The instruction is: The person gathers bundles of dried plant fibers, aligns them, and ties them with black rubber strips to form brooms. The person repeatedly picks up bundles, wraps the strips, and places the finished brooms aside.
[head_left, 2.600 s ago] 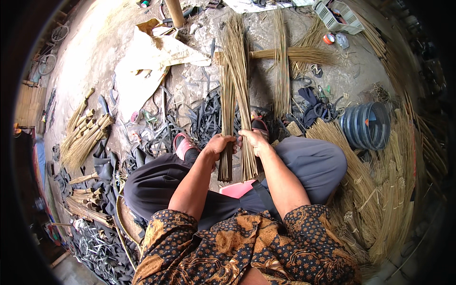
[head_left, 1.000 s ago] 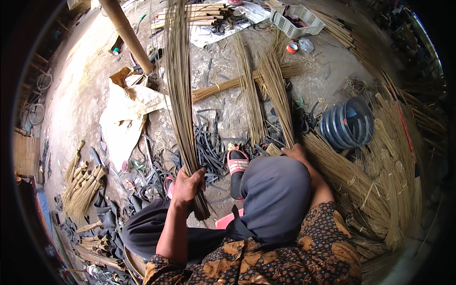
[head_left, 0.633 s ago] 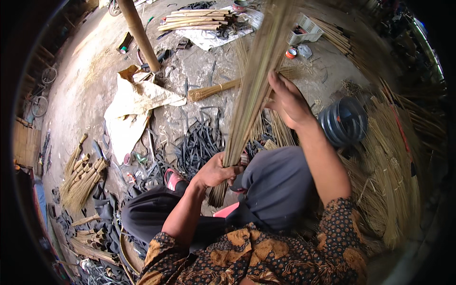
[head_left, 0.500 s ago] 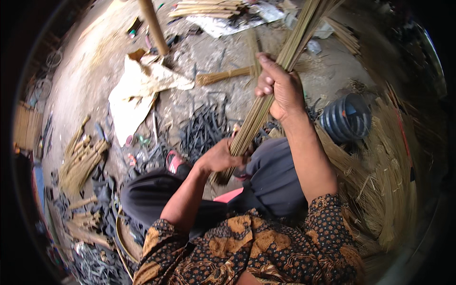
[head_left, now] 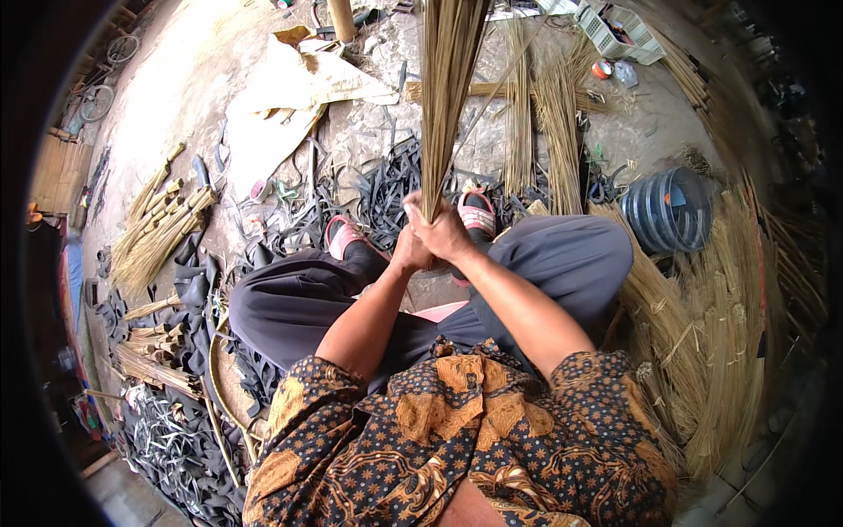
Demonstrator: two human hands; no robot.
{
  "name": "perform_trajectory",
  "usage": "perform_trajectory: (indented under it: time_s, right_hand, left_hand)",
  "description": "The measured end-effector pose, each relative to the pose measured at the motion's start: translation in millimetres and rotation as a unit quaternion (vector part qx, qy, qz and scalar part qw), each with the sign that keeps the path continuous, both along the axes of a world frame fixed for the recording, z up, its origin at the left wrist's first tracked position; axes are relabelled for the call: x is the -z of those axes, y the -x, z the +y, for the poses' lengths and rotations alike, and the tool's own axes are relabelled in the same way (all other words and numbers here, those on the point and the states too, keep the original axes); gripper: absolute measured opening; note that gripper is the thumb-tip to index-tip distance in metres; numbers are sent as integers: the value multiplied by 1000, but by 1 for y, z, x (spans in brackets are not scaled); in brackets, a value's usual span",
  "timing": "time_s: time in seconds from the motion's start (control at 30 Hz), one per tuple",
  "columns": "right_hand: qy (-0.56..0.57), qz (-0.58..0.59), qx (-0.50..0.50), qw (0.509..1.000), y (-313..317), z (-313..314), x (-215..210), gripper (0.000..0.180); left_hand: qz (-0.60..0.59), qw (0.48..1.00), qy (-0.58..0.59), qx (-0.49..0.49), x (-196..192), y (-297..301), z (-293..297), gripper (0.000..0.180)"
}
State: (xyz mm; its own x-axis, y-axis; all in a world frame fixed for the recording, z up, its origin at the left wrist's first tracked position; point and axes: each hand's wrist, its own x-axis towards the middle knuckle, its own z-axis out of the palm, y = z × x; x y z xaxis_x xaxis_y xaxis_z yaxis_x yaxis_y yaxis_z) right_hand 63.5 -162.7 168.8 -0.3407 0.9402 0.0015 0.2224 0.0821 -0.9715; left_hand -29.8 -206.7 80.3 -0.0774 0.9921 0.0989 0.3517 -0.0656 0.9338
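Observation:
A bundle of long thin plant sticks (head_left: 450,97) stands upright before me, its tops fanning out past the upper edge. My right hand (head_left: 443,233) is wrapped round its narrow lower end. My left hand (head_left: 413,250) is closed against that same end, touching the right; its fingers are partly hidden. Beyond my feet, two loose stick bundles (head_left: 559,132) lie lengthwise on the ground, across another bundle (head_left: 481,90) lying sideways. Dark rubber strips (head_left: 395,180) are heaped just past my pink sandals (head_left: 345,235).
A ribbed clear plastic jug (head_left: 667,211) lies at the right, beside a big pile of stick bundles (head_left: 702,351). At the left are short hand brooms (head_left: 167,228), a round woven tray (head_left: 233,378) and more black scraps. A pale sack (head_left: 285,132) and white crate (head_left: 619,33) lie farther off.
The bundle has swung from a rightward slant to upright. My right hand has come down from its middle to the lower end, meeting my left. The view has shifted too.

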Motion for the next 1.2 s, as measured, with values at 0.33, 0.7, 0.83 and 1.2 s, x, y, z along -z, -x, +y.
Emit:
perform_trajectory:
  time_s: [0.33, 0.7, 0.83, 1.2]
  right_hand:
    - [9, 272, 8, 962, -29, 86, -107, 41]
    - [209, 369, 100, 900, -24, 70, -110, 33]
    - [238, 352, 57, 904, -24, 67, -106, 71]
    - [203, 304, 92, 926, -27, 65, -53, 48]
  left_hand:
    - [-136, 976, 145, 92, -77, -6, 9, 19]
    - [12, 993, 113, 23, -180, -12, 30, 36]
    - [-168, 934, 216, 228, -172, 6, 38, 13]
    - [-150, 962, 210, 93, -145, -5, 28, 27]
